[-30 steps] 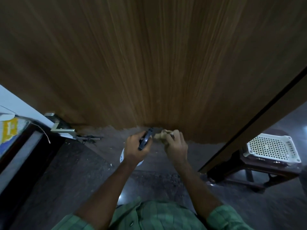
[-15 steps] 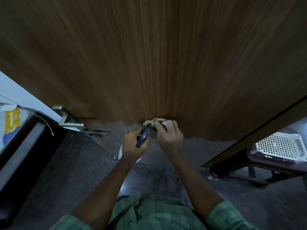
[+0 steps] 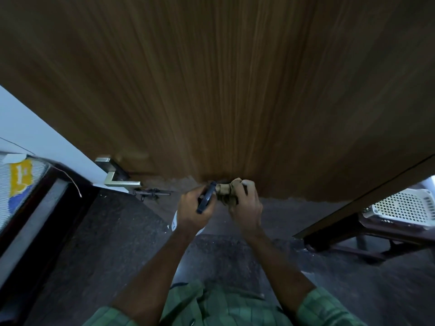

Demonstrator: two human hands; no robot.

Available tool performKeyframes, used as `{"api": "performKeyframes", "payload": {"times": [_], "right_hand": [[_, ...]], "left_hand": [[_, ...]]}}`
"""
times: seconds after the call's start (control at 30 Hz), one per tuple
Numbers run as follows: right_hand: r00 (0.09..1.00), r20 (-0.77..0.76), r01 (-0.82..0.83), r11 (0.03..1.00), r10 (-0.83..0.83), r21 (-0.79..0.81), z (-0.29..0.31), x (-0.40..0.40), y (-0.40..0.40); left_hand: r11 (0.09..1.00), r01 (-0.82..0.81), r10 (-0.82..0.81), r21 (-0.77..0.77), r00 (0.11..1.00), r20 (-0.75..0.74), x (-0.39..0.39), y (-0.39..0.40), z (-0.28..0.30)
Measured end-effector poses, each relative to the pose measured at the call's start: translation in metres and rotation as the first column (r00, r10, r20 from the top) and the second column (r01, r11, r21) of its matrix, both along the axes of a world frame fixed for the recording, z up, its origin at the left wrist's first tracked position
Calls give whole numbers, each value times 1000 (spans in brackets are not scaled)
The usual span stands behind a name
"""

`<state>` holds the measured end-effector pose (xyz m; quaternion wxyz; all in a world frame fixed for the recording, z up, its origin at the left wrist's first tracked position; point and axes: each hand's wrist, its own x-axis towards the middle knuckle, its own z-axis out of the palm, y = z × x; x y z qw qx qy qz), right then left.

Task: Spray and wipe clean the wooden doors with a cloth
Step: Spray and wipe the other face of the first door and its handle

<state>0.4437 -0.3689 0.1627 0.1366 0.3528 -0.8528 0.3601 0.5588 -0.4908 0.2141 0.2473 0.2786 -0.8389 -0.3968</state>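
Observation:
A brown wooden door [image 3: 223, 90] with vertical grain fills the upper view. Its metal lever handle [image 3: 117, 181] sticks out at the left edge. My left hand [image 3: 195, 210] grips a spray bottle [image 3: 207, 200]; its dark trigger head shows above my fingers and a bit of its white body shows below my wrist. My right hand [image 3: 244, 208] holds a bunched beige cloth [image 3: 227, 192] right at the bottle's nozzle, close to the door's lower part. Both hands touch each other around the cloth.
A dark speckled floor [image 3: 106, 243] lies below. A dark cabinet with a printed bag [image 3: 18, 177] stands at the left. A white wall [image 3: 35, 130] shows beside the door. At the right, a white perforated basket [image 3: 404, 208] sits on a dark wooden stool [image 3: 367, 234].
Both hands have stayed together at the cloth and bottle while the view shifted slightly; the door handle now sits higher and more to the right in the frame.

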Motion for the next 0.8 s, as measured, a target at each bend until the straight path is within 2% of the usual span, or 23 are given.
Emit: {"api": "performKeyframes", "payload": {"times": [0.1, 0.23, 0.3, 0.37, 0.43, 0.5, 0.57, 0.7, 0.77, 0.8], "right_hand": [[998, 26, 65, 988, -62, -142, 10, 6, -9], [994, -105, 14, 966, -42, -257, 23, 19, -22], [980, -196, 8, 983, -45, -183, 19, 17, -25], [975, -220, -11, 1000, 7, -17, 4, 10, -30], [987, -141, -56, 985, 80, 164, -17, 10, -33], [998, -33, -39, 969, 48, 245, -34, 20, -35], [999, 19, 28, 983, -32, 181, -33, 30, -41], [982, -110, 133, 979, -150, -154, 0, 43, -61], [969, -123, 188, 961, -215, -202, 4, 49, -70], [973, -93, 193, 967, -210, -164, -2, 50, -75]], "left_hand": [[999, -28, 29, 39, 999, -14, 4, -2, -2], [994, -78, 78, 77, 997, 0, 17, -4, -1], [993, -78, 79, 84, 997, -7, 25, -4, -1], [995, -68, 69, 76, 997, -15, 33, -8, -1], [996, -54, 55, 68, 998, -20, 41, -13, -1], [998, -18, 19, 64, 1000, -6, 51, -19, -1], [998, 13, -12, 65, 1000, -7, 59, -28, -2], [998, 47, -47, 48, 999, 7, 64, -46, -3], [997, 57, -57, 52, 998, 8, 66, -54, -6], [996, 68, -68, 63, 998, 4, 65, -59, -7]]}}
